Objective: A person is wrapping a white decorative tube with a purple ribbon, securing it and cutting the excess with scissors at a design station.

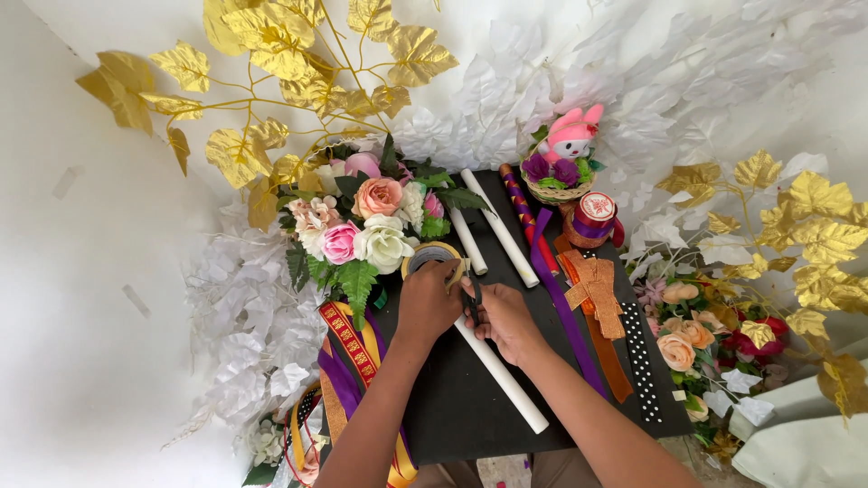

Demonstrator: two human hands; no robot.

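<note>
Pinching tape roll (433, 258) in left hand (425, 305), right hand (503, 318) gripping scissors (474, 298) just beside roll; advisable keeping tape taut.

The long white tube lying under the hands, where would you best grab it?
Judging by its pose, grip the long white tube around its bare lower half, coming from above. That end lies flat and free on the black board; the upper end is covered by the right hand.
</note>
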